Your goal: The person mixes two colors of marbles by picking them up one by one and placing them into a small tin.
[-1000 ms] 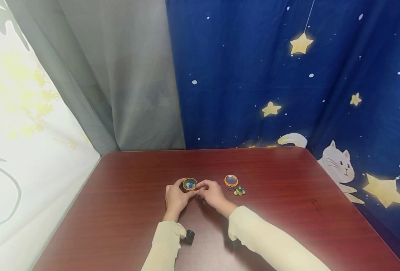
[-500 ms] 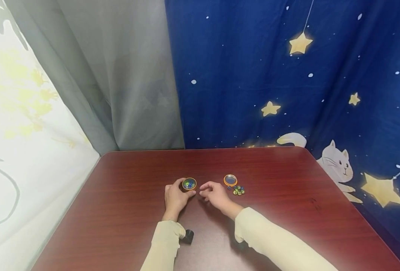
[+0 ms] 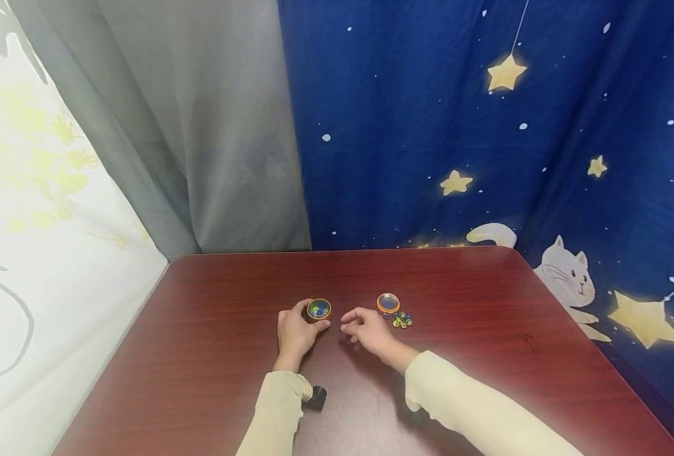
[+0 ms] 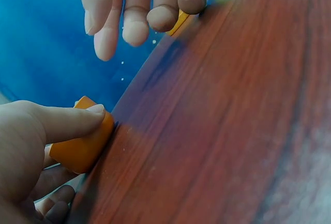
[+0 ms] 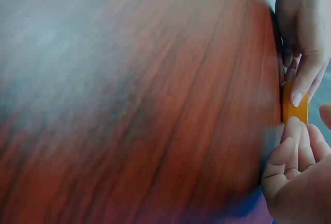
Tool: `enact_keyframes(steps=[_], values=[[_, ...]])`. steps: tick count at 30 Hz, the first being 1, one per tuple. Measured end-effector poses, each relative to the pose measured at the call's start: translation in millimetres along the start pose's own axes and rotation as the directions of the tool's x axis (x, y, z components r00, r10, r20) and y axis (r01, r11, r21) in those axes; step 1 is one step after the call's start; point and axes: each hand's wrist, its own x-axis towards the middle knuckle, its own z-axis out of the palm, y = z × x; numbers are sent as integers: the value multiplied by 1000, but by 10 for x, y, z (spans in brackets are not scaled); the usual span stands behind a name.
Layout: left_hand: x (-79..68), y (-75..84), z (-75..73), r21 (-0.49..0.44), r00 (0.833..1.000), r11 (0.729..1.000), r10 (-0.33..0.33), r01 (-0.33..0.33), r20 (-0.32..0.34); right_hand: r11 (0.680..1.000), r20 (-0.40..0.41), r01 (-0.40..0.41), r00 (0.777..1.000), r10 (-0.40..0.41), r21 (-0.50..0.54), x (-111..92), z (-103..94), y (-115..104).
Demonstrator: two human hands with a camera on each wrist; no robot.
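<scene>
On the table, my left hand (image 3: 296,332) grips a small orange cup (image 4: 85,149), thumb on the near side and fingers round the far side. Several blue and green-yellow glass marbles (image 3: 319,311) lie inside it. To the right of the cup, my right hand (image 3: 369,330) hovers with relaxed, slightly bent fingers and holds nothing. In the right wrist view its fingertips (image 5: 292,127) appear just in front of the cup, while the head view shows a gap between them.
A round orange-rimmed lid (image 3: 389,311) lies to the right of my right hand. Beside it sits a loose cluster of blue and green-yellow marbles (image 3: 402,322). The reddish-brown table (image 3: 228,354) backs onto a grey curtain (image 3: 240,158) and a blue starry one (image 3: 400,158).
My right hand has drawn away from the cup towards the right, and its fingers have loosened. The left hand and the cup stay in place.
</scene>
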Motion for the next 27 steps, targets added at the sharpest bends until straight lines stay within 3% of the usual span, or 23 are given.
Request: enact_keyframes(steps=[27], values=[[-18, -8, 14, -13, 1000, 1000, -11, 11, -7, 1000, 41, 1, 999, -2, 26, -242, -222, 50]])
